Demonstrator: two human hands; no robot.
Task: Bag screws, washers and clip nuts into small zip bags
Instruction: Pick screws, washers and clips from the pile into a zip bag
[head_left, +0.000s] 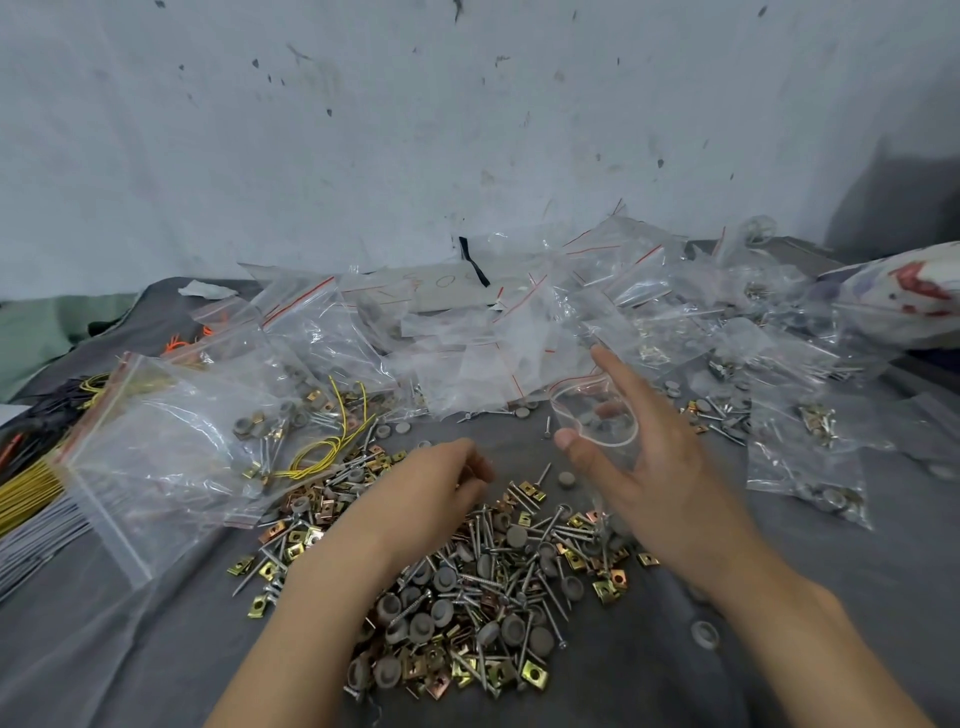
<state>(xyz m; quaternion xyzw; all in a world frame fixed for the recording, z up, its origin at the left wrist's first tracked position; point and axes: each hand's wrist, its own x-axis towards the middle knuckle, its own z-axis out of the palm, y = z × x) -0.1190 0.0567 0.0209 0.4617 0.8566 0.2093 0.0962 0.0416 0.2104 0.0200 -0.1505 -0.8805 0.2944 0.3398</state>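
The right hand (641, 467) holds a small clear red-striped zip bag (597, 415) open just above the pile of silver screws, grey washers and brass clip nuts (493, 587), thumb and fingers spread around its mouth. The left hand (436, 491) curls its fingers over that pile; whether they pinch anything I cannot tell

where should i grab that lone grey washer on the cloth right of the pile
Pinch the grey washer across its round rim, coming straight down from above. It lies flat on the cloth, apart from the pile, so opposite sides of the rim are free, and it looks too low to catch from the side.
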